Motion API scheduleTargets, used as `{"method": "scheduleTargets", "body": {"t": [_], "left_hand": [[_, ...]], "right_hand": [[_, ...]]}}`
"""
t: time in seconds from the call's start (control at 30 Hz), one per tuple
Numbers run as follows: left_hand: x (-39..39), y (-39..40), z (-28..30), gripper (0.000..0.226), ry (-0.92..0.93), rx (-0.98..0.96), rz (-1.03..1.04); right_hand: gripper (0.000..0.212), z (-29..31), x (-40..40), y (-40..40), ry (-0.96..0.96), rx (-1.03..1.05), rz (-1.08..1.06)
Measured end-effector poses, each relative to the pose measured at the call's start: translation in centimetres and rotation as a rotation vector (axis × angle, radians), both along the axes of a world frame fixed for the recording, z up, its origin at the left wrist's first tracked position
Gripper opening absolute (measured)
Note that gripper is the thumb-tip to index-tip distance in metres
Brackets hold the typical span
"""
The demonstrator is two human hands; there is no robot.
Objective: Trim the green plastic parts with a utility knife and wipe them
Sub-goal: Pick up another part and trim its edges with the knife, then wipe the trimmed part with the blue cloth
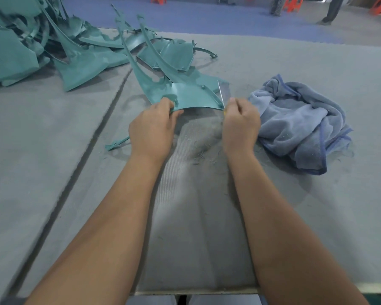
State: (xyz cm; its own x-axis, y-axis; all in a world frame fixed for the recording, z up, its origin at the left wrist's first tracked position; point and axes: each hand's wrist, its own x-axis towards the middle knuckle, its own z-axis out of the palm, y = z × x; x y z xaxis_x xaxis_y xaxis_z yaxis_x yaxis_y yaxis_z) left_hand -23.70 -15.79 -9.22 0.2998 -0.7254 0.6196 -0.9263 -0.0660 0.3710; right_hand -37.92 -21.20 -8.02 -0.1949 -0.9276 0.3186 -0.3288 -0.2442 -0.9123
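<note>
A curved green plastic part (191,95) lies in front of me on the grey mat, its long thin arm reaching up and away. My left hand (152,128) grips its near left corner. My right hand (240,124) holds a utility knife (221,93); the thin blade runs along the part's right edge, and only a sliver of yellow handle shows under my fingers. A crumpled blue cloth (299,122) sits just right of my right hand.
A pile of green plastic parts (53,47) fills the far left and centre of the mat. A small green offcut (116,145) lies left of my left wrist. Fine shavings (202,150) litter the mat between my arms. A person's legs (332,9) stand far back right.
</note>
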Motion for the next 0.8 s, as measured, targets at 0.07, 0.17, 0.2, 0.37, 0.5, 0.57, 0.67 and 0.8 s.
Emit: {"method": "scheduleTargets", "body": {"t": [0.07,0.17,0.2,0.37,0.5,0.57,0.67,0.8], "left_hand": [[0.1,0.1,0.0,0.031,-0.006,-0.02,0.026],[0.2,0.0,0.0,0.028,-0.01,-0.051,0.048],[0.3,-0.1,0.0,0.027,-0.005,-0.071,0.053],[0.7,0.0,0.5,0.028,0.039,-0.211,0.035],[1.0,-0.2,1.2,0.029,0.125,-0.242,0.013],[1.1,-0.3,2.0,0.029,0.226,-0.284,-0.024],[0.7,-0.3,3.1,0.023,0.437,-0.358,-0.092],[0.0,-0.1,4.5,0.006,0.761,-0.408,-0.201]], "right_hand": [[0.036,0.1,-1.1,-0.5,0.073,0.017,-0.002],[0.032,0.1,-1.7,-0.8,0.12,0.019,-0.022],[0.032,0.2,-1.6,-0.8,0.124,0.013,-0.031],[0.044,0.2,-1.3,0.0,0.006,-0.049,-0.025],[0.025,0.4,-1.1,-0.1,0.072,-0.177,-0.109],[0.032,0.2,-1.1,-0.4,0.156,-0.172,-0.107],[0.022,-0.2,-1.5,-0.7,0.376,-0.151,-0.029],[0.058,-0.2,-2.1,-1.0,0.718,-0.205,-0.115]]}}
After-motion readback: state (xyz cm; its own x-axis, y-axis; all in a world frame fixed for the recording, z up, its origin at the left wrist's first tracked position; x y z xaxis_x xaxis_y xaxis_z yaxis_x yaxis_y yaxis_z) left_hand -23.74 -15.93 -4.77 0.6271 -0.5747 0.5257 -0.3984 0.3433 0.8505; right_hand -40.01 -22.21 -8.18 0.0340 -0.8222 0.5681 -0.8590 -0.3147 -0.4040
